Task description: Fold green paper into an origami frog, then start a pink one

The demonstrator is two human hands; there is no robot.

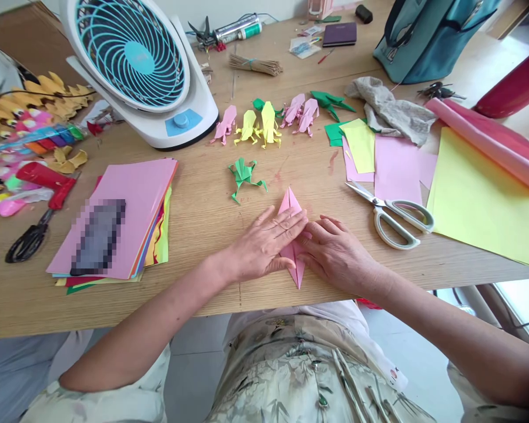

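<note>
A folded pink paper diamond (290,201) lies on the table near its front edge, with its points facing away from me and toward me. Across its middle, my left hand (268,242) rests flat with the fingers stretched out. My right hand (335,251) touches the paper's right side, fingers bent and pressed together at its edge; whether they pinch a flap is hidden. Just beyond the paper sits a green origami frog (243,176). Farther back stand several folded paper frogs, among them a yellow one (270,124) and a pink one (226,123).
A fan (180,120) stands at the back left, behind a stack of coloured paper (136,176). Scissors (394,217) lie to the right, near cut pink sheets (397,167) and large yellow paper (480,200). A grey cloth (385,103) and blue bag (427,47) are behind.
</note>
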